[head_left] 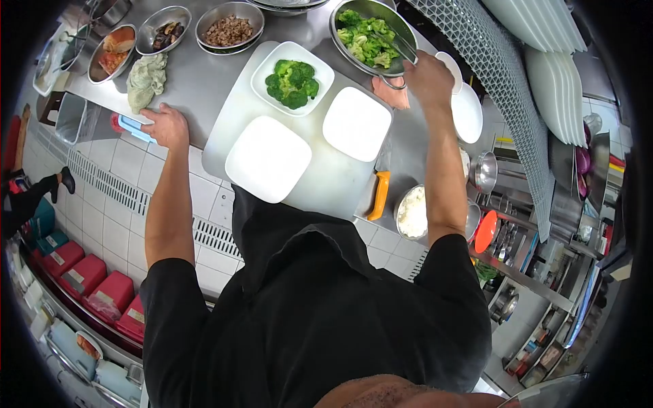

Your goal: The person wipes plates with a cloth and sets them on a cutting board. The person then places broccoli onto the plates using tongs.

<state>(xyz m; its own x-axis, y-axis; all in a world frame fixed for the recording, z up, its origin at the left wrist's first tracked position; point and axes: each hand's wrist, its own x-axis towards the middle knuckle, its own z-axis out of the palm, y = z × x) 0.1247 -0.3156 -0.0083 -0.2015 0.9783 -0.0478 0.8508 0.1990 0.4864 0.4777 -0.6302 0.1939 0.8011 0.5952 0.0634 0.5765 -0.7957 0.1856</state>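
Observation:
My right hand [430,80] grips metal tongs [401,46] over a steel bowl [333,30] of cut broccoli [367,39]. On the counter's near edge at left rests my left hand [167,126], next to a crumpled cloth [146,80]; its fingers are bent, and whether anything is under them is hidden. A white cutting board [224,102] carries three square white dishes. The upper dish [325,73] holds a mound of broccoli [292,83]; the right dish [358,124] and the lower dish [268,160] are bare.
Steel bowls of brown pieces [230,31], dark pieces [168,35] and orange food [114,54] line the back left. An orange-handled knife [379,195] lies right of the board, near a bowl of white food [412,212]. White plates [466,113] and a mesh shelf [496,75] are at right.

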